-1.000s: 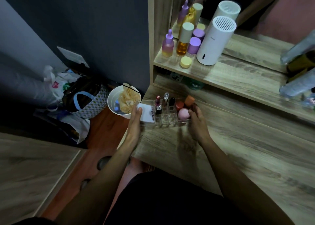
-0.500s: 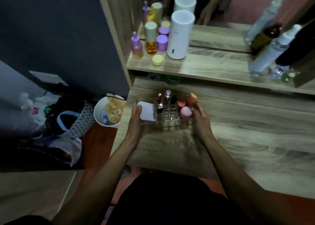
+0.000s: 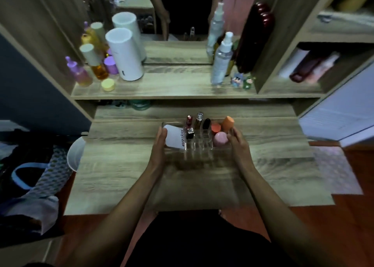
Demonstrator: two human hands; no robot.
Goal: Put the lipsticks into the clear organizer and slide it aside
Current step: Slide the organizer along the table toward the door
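The clear organizer [image 3: 199,148] stands on the wooden dresser top [image 3: 121,165], held between both hands. My left hand [image 3: 158,147] presses its left end and my right hand [image 3: 238,145] grips its right end. Several lipsticks stand upright in its slots: a red one [image 3: 188,121], a silver-capped one [image 3: 199,118], a black one [image 3: 206,123] and a short one [image 3: 190,133] in front. A white tube [image 3: 174,138] lies in the left compartment. An orange sponge [image 3: 228,122], a pink sponge [image 3: 220,138] and a red cap [image 3: 215,128] fill the right compartment.
The shelf [image 3: 172,88] above carries a white cylinder [image 3: 124,54], purple and amber bottles [image 3: 97,64] at left, and spray bottles [image 3: 221,60] at right, before a mirror. A white bucket [image 3: 75,155] and a bag [image 3: 36,175] sit on the floor at left.
Both hands have carried the organizer from the dresser's left edge toward its middle. The view has swung right with it, so the bucket now lies far left.
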